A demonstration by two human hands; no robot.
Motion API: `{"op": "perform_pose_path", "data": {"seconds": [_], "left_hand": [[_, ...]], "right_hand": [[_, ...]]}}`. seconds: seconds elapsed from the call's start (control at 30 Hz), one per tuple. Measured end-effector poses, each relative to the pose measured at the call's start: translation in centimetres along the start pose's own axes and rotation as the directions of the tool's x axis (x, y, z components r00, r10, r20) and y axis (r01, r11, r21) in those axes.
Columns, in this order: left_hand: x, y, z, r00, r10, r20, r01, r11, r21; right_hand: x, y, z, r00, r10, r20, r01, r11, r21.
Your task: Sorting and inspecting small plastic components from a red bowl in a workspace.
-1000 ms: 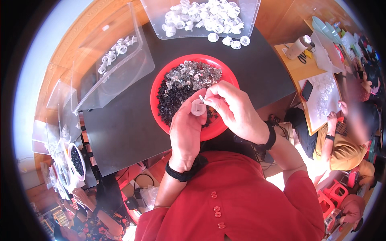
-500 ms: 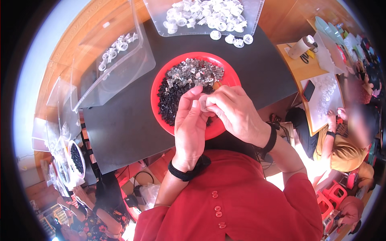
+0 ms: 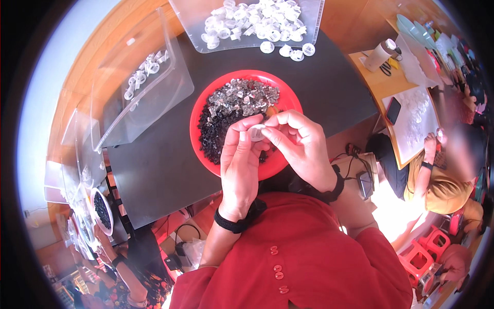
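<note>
Over a red basin [image 3: 289, 98] my two hands meet at a small round white plastic piece [image 3: 256, 133]. My left hand [image 3: 241, 162] pinches it from the left between thumb and fingers. From the right, the thumb and forefinger of my right hand [image 3: 302, 147] press on its edge; whether they also hold some tiny part cannot be seen. Inside the basin, small black pieces [image 3: 210, 135] lie at the left and front, and shiny silvery-clear bits [image 3: 244, 95] are heaped at the back. Something orange [image 3: 271, 110] shows just behind my right fingers.
A clear bin [image 3: 206, 44] of similar white pieces stands at the back, with several loose ones [image 3: 297, 54] before it. Another clear bin [image 3: 188, 85] is at the left of the dark table [image 3: 154, 175]. Co-workers sit at both sides; a bottle [image 3: 380, 54] and phone [image 3: 393, 110] lie right.
My right hand has turned and its fingers have opened out somewhat, uncovering more of the white piece. My left hand keeps its pinch. The whole view has shifted slightly.
</note>
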State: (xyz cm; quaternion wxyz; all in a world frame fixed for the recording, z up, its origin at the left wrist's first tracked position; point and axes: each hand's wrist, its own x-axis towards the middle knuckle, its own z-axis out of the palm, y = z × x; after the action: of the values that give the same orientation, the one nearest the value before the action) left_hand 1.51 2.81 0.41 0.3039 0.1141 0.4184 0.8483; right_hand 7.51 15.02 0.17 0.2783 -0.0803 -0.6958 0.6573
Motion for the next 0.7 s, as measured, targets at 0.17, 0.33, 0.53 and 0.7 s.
{"op": "perform_pose_path", "data": {"seconds": [0.17,0.33,0.53,0.7], "left_hand": [[-0.1,0.0,0.6,1.000,-0.018,-0.008,0.018,1.000,0.018],[-0.1,0.3,0.1,0.990,-0.113,-0.084,0.105,0.990,-0.094],[0.1,0.8,-0.1,0.976,-0.192,-0.104,0.179,0.976,-0.126],[0.2,1.1,-0.3,0.968,-0.216,-0.128,0.194,0.967,-0.163]], "right_hand": [[-0.1,-0.2,0.6,0.985,0.154,-0.075,-0.131,0.960,0.246],[-0.3,-0.5,0.7,0.984,0.171,-0.053,-0.157,0.966,0.205],[-0.4,-0.4,1.0,0.994,0.087,-0.070,-0.079,0.991,0.109],[0.2,-0.8,0.4,0.995,0.041,-0.096,-0.035,0.997,0.065]]}}
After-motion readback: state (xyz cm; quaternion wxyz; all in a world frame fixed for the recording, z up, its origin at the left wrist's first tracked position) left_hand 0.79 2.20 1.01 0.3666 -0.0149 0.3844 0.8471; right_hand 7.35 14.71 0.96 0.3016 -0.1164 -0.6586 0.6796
